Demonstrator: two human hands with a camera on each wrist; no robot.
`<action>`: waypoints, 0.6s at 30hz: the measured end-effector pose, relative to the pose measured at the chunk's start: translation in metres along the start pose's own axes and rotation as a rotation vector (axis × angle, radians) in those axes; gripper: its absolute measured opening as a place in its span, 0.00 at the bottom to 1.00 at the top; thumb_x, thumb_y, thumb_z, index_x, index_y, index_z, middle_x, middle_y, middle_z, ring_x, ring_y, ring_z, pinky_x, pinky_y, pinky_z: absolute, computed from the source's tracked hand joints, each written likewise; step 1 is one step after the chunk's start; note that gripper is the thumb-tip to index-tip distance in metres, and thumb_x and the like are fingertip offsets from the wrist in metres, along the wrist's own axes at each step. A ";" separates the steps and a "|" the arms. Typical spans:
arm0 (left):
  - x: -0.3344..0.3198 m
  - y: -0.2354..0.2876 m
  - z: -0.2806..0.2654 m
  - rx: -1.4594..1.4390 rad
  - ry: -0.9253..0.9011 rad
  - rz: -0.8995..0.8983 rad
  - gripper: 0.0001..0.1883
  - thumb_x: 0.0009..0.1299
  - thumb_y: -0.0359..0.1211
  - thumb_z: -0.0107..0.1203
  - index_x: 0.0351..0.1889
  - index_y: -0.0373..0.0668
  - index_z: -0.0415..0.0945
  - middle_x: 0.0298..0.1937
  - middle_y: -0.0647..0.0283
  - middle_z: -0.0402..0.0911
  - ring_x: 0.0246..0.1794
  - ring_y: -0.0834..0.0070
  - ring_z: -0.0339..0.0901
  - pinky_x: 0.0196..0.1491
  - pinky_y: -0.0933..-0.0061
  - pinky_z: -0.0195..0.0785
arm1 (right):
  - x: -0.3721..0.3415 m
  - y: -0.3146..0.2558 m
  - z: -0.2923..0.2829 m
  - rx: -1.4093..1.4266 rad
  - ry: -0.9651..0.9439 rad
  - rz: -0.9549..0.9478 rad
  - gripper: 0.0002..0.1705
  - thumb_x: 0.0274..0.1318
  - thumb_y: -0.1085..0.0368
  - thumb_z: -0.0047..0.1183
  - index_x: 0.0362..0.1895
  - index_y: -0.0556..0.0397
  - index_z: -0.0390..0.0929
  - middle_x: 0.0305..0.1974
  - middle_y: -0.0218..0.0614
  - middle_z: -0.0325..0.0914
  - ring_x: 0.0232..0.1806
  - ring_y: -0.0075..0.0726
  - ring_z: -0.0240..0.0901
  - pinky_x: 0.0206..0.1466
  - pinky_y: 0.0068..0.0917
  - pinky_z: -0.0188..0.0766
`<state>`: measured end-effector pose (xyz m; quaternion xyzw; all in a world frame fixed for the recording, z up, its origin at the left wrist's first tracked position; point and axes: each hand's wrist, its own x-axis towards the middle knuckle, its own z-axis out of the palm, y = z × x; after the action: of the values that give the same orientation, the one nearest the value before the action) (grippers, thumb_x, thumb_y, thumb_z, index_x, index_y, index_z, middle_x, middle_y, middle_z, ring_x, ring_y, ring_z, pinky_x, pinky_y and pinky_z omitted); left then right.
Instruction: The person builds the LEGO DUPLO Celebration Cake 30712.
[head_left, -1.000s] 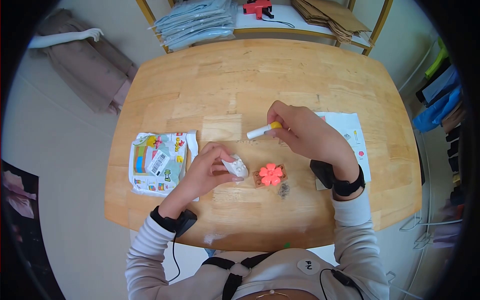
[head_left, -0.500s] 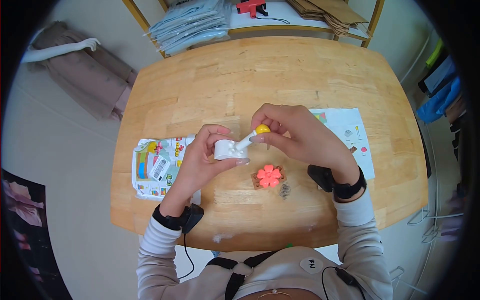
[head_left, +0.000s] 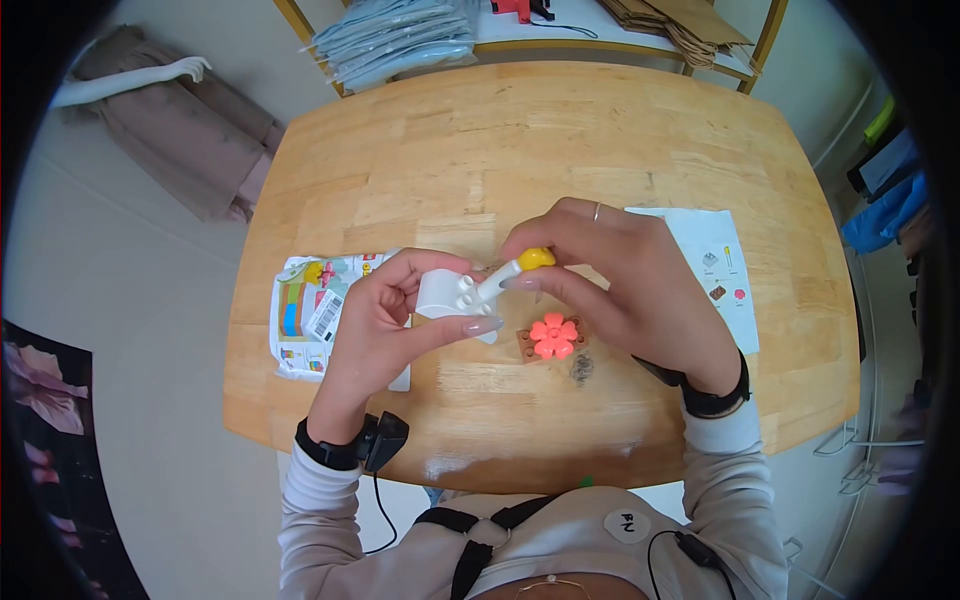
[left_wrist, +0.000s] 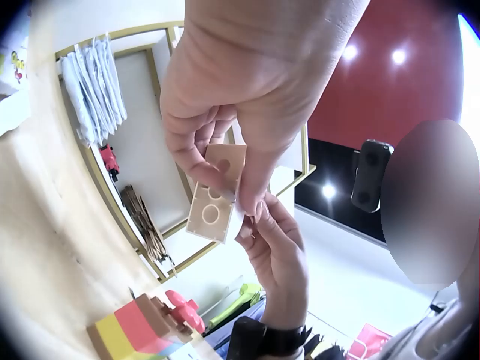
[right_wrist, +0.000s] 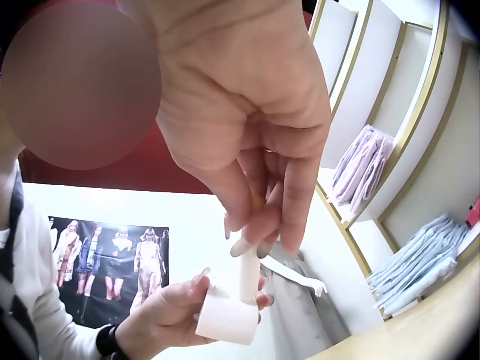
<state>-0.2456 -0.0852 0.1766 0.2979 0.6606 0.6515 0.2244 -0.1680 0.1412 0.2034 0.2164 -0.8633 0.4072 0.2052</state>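
My left hand pinches a white studded block between thumb and fingers above the table. In the left wrist view the hollow underside of the block faces the camera. My right hand pinches a white stick near its yellow rounded end. The stick's lower end meets the studded side of the block; whether it is seated on a stud I cannot tell. Below the hands, a coral flower sits on a brown studded piece; the left wrist view shows stacked coloured blocks under it.
A printed toy bag lies at the left of the wooden table, partly behind my left hand. An instruction sheet lies at the right. Behind the table, a shelf holds bagged clothes and brown paper bags.
My left hand has raised the white block and turned its studs towards the right. My right hand has brought the stick down against the block, and both hands stay close together.
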 end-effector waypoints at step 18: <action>-0.024 -0.007 0.021 0.173 0.106 0.166 0.25 0.57 0.19 0.68 0.52 0.36 0.73 0.50 0.58 0.81 0.49 0.76 0.78 0.54 0.74 0.72 | -0.006 -0.014 0.039 -0.003 0.228 0.225 0.12 0.58 0.63 0.63 0.37 0.55 0.75 0.14 0.29 0.71 0.17 0.18 0.71 0.20 0.18 0.63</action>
<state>-0.2143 -0.0862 0.1665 0.3350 0.6984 0.6232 0.1080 -0.1625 0.1040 0.1857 0.0705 -0.8536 0.4484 0.2555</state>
